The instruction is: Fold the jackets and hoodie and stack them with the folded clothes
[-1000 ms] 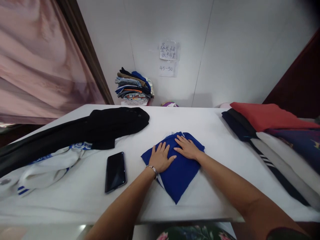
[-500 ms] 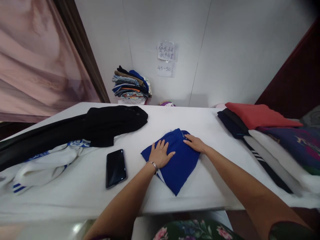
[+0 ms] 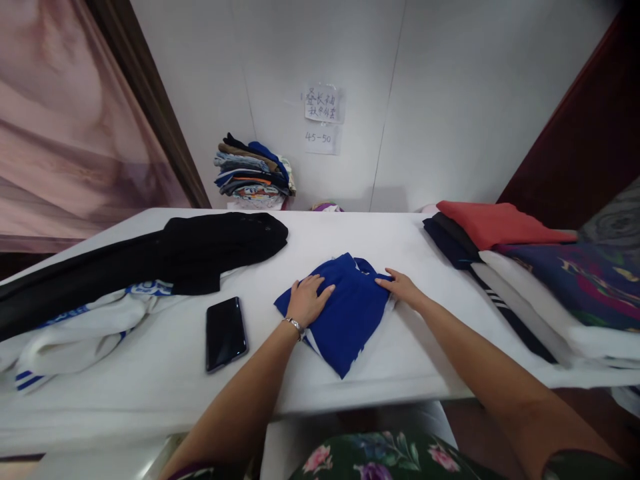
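A blue top (image 3: 345,313), folded into a small bundle with its neck opening at the far side, lies on the white table (image 3: 320,235) in front of me. My left hand (image 3: 307,300), with a bracelet at the wrist, rests on the left part of the top with its fingers stretched out. At the top's far right corner, my right hand (image 3: 400,287) pinches the blue cloth between thumb and fingers. A bit of white cloth shows under the bundle's edges.
A phone (image 3: 226,335) lies left of the top. Farther left are a black garment (image 3: 225,250) and a white-and-blue garment (image 3: 85,340). Folded clothes, with a red one (image 3: 500,225) on top, stand at the right. Another clothes stack (image 3: 255,170) stands by the wall.
My right hand has shifted outward to the top's right corner and now pinches the cloth there, drawing that side out. My left hand stays flat on the top. The view has turned slightly.
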### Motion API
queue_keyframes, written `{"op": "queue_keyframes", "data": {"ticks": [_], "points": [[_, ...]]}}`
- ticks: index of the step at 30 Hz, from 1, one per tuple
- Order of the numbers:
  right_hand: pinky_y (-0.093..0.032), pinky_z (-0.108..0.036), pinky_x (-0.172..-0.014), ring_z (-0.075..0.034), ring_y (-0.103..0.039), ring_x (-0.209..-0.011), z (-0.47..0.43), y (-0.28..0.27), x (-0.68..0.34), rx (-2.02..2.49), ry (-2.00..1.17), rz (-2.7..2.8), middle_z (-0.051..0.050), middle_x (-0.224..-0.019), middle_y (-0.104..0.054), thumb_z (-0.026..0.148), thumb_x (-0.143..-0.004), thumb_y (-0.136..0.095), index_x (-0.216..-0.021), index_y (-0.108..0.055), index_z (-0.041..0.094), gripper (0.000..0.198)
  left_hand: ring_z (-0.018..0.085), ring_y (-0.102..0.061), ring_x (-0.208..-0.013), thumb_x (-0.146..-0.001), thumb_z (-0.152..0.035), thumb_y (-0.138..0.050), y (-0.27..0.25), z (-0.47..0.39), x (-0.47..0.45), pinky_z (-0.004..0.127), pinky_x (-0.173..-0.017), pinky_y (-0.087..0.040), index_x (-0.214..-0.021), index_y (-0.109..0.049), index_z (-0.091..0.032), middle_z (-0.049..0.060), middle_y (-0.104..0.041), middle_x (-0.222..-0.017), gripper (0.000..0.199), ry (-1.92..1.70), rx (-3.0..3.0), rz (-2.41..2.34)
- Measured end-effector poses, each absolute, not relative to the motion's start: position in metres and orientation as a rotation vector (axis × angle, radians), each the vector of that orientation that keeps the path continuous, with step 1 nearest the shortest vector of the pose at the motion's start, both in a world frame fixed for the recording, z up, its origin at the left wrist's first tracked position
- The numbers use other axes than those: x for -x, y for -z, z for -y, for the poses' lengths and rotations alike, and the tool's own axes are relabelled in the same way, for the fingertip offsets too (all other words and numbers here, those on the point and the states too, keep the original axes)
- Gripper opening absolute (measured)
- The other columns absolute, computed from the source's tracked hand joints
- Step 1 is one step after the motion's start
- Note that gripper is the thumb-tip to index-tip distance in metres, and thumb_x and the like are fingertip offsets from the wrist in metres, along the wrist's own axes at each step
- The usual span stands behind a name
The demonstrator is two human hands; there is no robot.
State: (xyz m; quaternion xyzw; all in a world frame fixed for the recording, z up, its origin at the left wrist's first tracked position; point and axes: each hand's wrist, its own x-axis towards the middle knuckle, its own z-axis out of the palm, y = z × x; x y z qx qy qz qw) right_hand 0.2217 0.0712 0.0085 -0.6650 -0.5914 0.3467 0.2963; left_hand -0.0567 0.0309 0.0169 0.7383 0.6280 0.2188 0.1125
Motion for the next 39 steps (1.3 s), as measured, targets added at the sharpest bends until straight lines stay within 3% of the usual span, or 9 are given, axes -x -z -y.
{"op": "queue_keyframes", "data": {"ticks": [3, 7, 13, 17, 20, 25, 28, 32, 39], "points": [[-0.043, -0.042, -0.100, -0.030, -0.051, -0.122, -0.070, -0.013, -0.218, 1.717, -1.119, 1.461, -0.016, -0.136, -0.051, 0.053, -0.066, -0.072, -0.132, -0.051, 0.014, 0.080, 0.025, -0.041, -0.130, -0.090, -0.054, -0.041, -0.015, -0.031, 0.057, 0.049, -0.111, -0.020, -0.120, -0.060, -0.019, 0.011, -0.054, -0.135, 0.050, -0.661, -2.182, -1.824], [-0.051, -0.040, -0.088, -0.026, -0.065, -0.097, -0.069, -0.012, -0.214, 1.451, -1.395, 1.331, -0.009, -0.103, -0.071, 0.041, -0.062, -0.077, -0.107, -0.065, 0.017, 0.052, 0.025, -0.045, -0.127, -0.089, -0.051, -0.044, -0.014, -0.032, 0.058, 0.050, -0.110, -0.024, -0.116, -0.062, -0.019, 0.011, -0.057, -0.131, 0.047, -0.754, -2.206, -1.776], [-0.054, -0.037, -0.082, -0.023, -0.067, -0.085, -0.046, -0.002, -0.255, 1.437, -1.081, 1.260, -0.004, -0.091, -0.073, 0.035, -0.061, -0.076, -0.100, -0.066, 0.018, 0.044, 0.022, -0.050, -0.122, -0.088, -0.045, -0.048, -0.017, -0.034, 0.066, 0.041, -0.109, -0.031, -0.113, -0.064, -0.019, 0.009, -0.061, -0.126, 0.039, -0.996, -2.193, -1.713], [-0.055, -0.039, -0.079, -0.025, -0.067, -0.087, -0.022, 0.011, -0.296, 1.650, -0.954, 1.330, -0.007, -0.094, -0.072, 0.043, -0.070, -0.069, -0.104, -0.066, 0.018, 0.042, 0.026, -0.051, -0.121, -0.087, -0.049, -0.048, -0.012, -0.038, 0.071, 0.039, -0.103, -0.037, -0.122, -0.057, -0.014, 0.014, -0.057, -0.130, 0.051, -0.935, -1.984, -1.849], [-0.051, -0.046, -0.088, -0.029, -0.064, -0.098, -0.015, 0.009, -0.306, 1.827, -0.684, 1.558, -0.010, -0.106, -0.069, 0.048, -0.074, -0.064, -0.115, -0.063, 0.019, 0.050, 0.028, -0.057, -0.112, -0.085, -0.054, -0.049, -0.006, -0.042, 0.071, 0.040, -0.098, -0.041, -0.131, -0.048, -0.012, 0.016, -0.058, -0.128, 0.063, -0.833, -1.752, -1.874], [-0.034, -0.049, -0.107, -0.032, -0.043, -0.128, -0.027, -0.022, -0.271, 1.708, -0.121, 1.983, -0.015, -0.136, -0.050, 0.046, -0.083, -0.053, -0.133, -0.049, 0.016, 0.059, 0.025, -0.062, -0.105, -0.080, -0.057, -0.056, 0.003, -0.046, 0.065, 0.036, -0.092, -0.045, -0.131, -0.047, -0.014, 0.015, -0.063, -0.118, 0.067, -0.890, -1.436, -1.732], [-0.028, -0.044, -0.112, -0.026, -0.033, -0.136, -0.042, -0.037, -0.230, 1.411, -0.132, 2.203, -0.010, -0.146, -0.039, 0.051, -0.088, -0.045, -0.138, -0.044, 0.020, 0.059, 0.024, -0.062, -0.104, -0.076, -0.054, -0.063, 0.009, -0.047, 0.062, 0.033, -0.091, -0.045, -0.130, -0.048, -0.016, 0.013, -0.066, -0.114, 0.068, -0.949, -1.412, -1.712], [-0.017, -0.047, -0.114, -0.025, -0.015, -0.143, -0.067, -0.035, -0.194, 1.325, -0.209, 2.461, -0.009, -0.154, -0.024, 0.058, -0.090, -0.037, -0.144, -0.035, 0.020, 0.066, 0.023, -0.062, -0.104, -0.074, -0.045, -0.068, 0.013, -0.046, 0.060, 0.032, -0.091, -0.044, -0.132, -0.045, -0.017, 0.012, -0.066, -0.115, 0.068, -0.955, -1.460, -1.752], [-0.013, -0.057, -0.112, -0.027, -0.013, -0.143, -0.098, -0.005, -0.207, 1.662, -0.380, 2.495, -0.006, -0.155, -0.021, 0.062, -0.090, -0.028, -0.147, -0.028, 0.021, 0.070, 0.026, -0.062, -0.101, -0.080, -0.039, -0.060, 0.000, -0.042, 0.054, 0.035, -0.086, -0.045, -0.136, -0.040, -0.019, 0.011, -0.066, -0.110, 0.063, -0.702, -1.633, -1.881]]}}
